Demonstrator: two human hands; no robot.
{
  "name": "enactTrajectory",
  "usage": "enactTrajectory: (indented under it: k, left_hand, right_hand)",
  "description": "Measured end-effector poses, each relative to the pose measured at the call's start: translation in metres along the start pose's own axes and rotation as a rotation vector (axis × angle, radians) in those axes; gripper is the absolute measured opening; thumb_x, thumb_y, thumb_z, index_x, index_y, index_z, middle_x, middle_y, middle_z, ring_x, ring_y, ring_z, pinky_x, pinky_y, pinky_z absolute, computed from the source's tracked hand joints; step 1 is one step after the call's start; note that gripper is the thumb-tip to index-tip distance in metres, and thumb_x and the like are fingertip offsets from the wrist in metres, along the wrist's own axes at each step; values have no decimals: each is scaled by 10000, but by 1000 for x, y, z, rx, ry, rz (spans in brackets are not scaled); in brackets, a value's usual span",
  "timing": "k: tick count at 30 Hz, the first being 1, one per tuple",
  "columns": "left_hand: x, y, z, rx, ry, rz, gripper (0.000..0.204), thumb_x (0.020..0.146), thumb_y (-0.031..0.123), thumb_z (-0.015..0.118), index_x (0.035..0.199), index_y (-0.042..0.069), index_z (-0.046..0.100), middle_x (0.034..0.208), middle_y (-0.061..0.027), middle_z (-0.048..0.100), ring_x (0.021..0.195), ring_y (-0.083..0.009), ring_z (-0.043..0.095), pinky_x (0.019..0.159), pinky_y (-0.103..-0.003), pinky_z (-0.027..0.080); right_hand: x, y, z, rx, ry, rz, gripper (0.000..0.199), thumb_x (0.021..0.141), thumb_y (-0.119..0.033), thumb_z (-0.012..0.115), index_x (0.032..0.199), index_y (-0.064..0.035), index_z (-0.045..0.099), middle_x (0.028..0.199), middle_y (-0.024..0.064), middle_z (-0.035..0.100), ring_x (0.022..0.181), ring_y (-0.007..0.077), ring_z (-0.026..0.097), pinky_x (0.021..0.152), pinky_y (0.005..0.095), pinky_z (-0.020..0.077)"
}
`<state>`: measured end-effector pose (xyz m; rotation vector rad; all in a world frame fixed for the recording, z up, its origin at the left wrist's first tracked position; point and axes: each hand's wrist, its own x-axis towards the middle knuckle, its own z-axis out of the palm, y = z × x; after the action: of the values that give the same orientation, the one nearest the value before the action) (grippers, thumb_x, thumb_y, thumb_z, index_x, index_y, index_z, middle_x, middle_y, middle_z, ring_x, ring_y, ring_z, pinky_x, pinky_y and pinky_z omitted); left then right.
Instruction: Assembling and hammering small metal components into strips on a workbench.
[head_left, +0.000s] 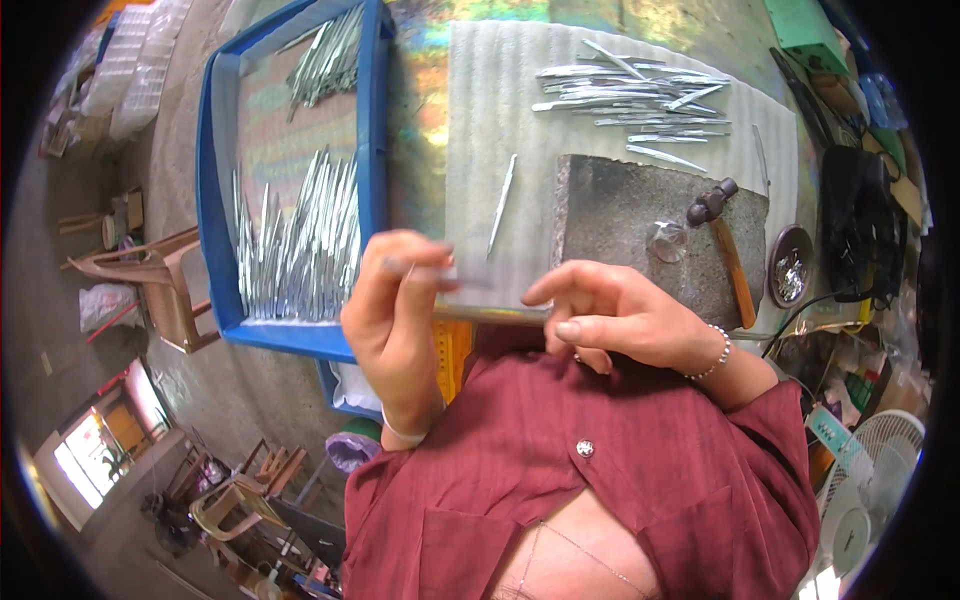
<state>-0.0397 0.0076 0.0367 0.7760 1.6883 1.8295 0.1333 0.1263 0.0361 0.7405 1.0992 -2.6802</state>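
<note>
In front of my chest, my left hand (392, 318) pinches a thin metal strip (425, 273), which motion blurs. My right hand (625, 318) is held to its right, palm partly turned in, fingers apart and holding nothing. Past the hands a single slim silver strip (502, 205) lies on a white foam sheet (480, 90). At the far right of the foam is a loose heap of similar strips (630, 95). A dark grey block (605, 215) sits near my right hand, with a hammer (735, 265) and a small clear round piece (668, 241) on it.
A blue tray (373, 120) on the left holds two bundles of metal strips (300, 245). Right of the block stands a round dish (790, 265) of small shiny bits. A white fan (875, 470) is at lower right, a wooden chair (165, 280) at left.
</note>
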Motion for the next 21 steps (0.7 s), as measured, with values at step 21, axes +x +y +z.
enactTrajectory:
  k: [21]
  left_hand:
    - [-3,-72,-22,768,-368,11,413,670,39,744,1054,57,596,922,-108,564,698,-222,593,609,-298,492]
  right_hand:
    - [-16,6,4,-328,176,-39,202,885,-52,539,1074,18,554,869,21,592,696,31,536,602,175,434]
